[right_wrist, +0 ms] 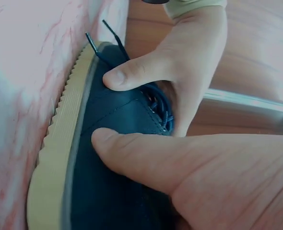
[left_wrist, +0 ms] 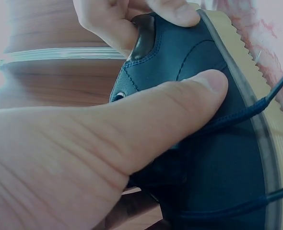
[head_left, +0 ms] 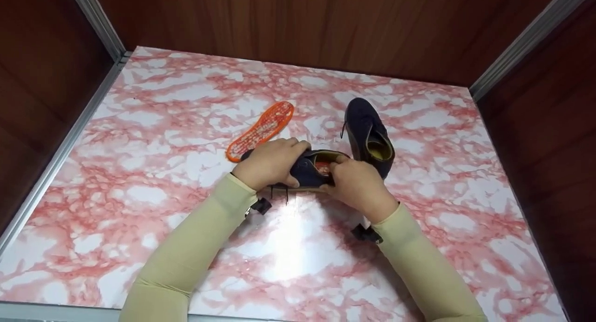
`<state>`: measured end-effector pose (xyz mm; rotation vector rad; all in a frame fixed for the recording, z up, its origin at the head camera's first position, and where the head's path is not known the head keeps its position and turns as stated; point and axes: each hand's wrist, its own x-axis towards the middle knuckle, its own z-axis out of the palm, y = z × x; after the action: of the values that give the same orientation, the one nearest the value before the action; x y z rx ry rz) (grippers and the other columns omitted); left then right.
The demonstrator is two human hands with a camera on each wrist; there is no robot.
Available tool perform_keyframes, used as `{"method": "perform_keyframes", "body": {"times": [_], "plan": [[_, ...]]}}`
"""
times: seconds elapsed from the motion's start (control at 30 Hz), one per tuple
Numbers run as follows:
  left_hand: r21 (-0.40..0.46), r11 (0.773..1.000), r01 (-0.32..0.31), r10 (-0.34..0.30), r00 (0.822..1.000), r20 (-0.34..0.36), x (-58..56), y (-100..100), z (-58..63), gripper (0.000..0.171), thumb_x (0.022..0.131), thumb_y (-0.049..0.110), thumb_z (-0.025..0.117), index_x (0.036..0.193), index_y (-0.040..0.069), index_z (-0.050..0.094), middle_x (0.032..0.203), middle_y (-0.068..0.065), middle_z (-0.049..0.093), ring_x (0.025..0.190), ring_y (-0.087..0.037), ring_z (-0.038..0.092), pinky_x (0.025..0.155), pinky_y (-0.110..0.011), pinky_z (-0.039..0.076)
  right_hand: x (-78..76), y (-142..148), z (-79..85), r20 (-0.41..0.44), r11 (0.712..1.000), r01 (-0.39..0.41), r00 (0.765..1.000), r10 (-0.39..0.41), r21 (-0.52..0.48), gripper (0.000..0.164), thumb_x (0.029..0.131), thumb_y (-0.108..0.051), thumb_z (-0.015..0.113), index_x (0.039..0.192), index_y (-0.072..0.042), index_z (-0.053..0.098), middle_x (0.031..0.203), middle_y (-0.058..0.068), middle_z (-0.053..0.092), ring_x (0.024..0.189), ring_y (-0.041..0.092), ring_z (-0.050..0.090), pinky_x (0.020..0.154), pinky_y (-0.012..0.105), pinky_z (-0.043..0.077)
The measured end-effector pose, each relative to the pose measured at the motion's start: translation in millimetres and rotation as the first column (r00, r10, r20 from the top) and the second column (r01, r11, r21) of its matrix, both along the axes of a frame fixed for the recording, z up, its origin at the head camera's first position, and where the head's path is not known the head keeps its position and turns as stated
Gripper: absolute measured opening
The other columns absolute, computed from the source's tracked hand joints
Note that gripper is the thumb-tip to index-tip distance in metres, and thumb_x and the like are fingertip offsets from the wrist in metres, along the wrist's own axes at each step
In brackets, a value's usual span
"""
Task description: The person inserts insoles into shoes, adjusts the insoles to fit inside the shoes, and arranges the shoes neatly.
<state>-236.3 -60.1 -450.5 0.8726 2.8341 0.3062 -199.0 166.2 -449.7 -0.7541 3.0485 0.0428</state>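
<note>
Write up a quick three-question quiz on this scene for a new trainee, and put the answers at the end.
1. True or false: the left hand and the right hand are both on the same dark shoe.

2. Multiple choice: what colour is the rim of the loose insole on the table?
a) green
b) orange
c) blue

3. Fill in the blank: of the two hands, the second shoe stands nearer to the ____ one.

Key:
1. True
2. b
3. right
</note>
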Motion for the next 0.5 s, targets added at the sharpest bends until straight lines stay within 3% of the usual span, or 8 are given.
{"method": "perform_keyframes", "body": {"times": [0.17,0.33,0.5], "plan": [[0.011,1.000,0.001,-0.001,1.000,-0.003,0.3,-0.8,0.2,0.093,0.084,0.046,0.096,0.159,0.018,0.050,0.145,-0.010,0.067,0.131,-0.034,0.068,0.104,-0.056,0.060,2.5,-1.9,0.4,-0.017,1.000,-0.018,1.000,0.018,0.003,0.050,0.091,-0.045,0.088,0.109,0.000,0.078,0.108,0.019,0.075,0.084,0.041,0.077,0.078,0.058,0.064],[0.005,1.000,0.001,-0.001,1.000,0.004,0.6,0.3,-0.6,0.092,0.084,0.046,0.096,0.159,0.018,0.050,0.145,-0.010,0.067,0.131,-0.034,0.068,0.104,-0.055,0.060,7.3,-3.0,4.7,0.012,0.999,-0.033,0.999,0.033,-0.009,0.038,0.089,-0.042,0.091,0.103,-0.009,0.079,0.095,0.016,0.079,0.082,0.041,0.077,0.074,0.061,0.062],[0.008,1.000,-0.006,0.006,1.000,-0.008,0.4,0.1,0.5,0.092,0.083,0.046,0.096,0.157,0.018,0.051,0.143,-0.010,0.067,0.129,-0.034,0.069,0.102,-0.056,0.060,7.3,-8.1,3.1,0.015,0.999,-0.034,0.999,0.034,-0.002,0.043,0.090,-0.046,0.089,0.114,-0.011,0.080,0.099,0.016,0.079,0.085,0.042,0.077,0.072,0.062,0.062]]}}
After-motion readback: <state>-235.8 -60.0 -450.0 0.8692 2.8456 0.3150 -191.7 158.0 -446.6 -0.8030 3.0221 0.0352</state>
